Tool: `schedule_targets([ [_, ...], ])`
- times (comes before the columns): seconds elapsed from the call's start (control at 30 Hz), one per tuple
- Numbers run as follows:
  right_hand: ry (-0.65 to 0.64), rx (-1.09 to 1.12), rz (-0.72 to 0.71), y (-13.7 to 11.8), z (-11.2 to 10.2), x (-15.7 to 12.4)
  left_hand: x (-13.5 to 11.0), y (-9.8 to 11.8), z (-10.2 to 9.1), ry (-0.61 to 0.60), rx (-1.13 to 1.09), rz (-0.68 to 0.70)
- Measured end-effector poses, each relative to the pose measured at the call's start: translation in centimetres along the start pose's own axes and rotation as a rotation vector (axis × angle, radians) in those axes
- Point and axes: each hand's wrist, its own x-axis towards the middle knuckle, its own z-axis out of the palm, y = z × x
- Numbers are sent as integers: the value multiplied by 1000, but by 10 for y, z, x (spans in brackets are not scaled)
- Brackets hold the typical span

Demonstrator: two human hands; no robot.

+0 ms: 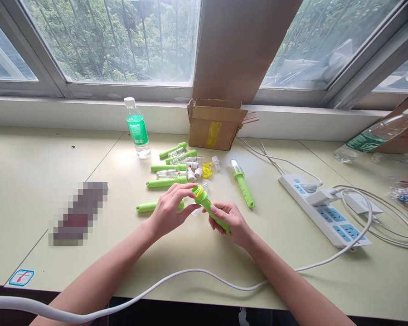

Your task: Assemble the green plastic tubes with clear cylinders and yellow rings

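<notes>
My right hand (231, 222) is closed around a light-green plastic handle (209, 207), which tilts up to the left. At its threaded top end sits a yellow ring (198, 192), pinched between the thumb and fingers of my left hand (172, 206). Behind my hands lie several loose green handles (166, 182), clear ribbed tubes (168, 174), small white caps (191, 174) and more yellow rings (207, 170). To the right rests a green handle with a clear tube fitted on its end (242, 183). My left hand partly covers another green handle (147, 207).
Toward the window stand a water bottle (137, 129) and a cardboard box (217, 124). On the right lies a power strip (323, 210) with plugs and cables. One white cable (197, 270) crosses the table's front, near my forearms. A second bottle (374, 136) leans at far right.
</notes>
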Motion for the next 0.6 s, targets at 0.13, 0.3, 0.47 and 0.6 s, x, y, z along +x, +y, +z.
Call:
schedule_targets([
  [0.13, -24, 36, 22, 0, -2, 0, 1, -1, -2, -42, 2, 4],
  [0.3, -89, 83, 47, 0, -4, 0, 2, 0, -3, -26, -5, 34],
  [0.47, -80, 65, 23, -1, -2, 0, 1, 2, -2, 17, -12, 31],
  [0.6, -63, 65, -2, -3, -1, 0, 0, 3, -1, 46, -13, 37],
])
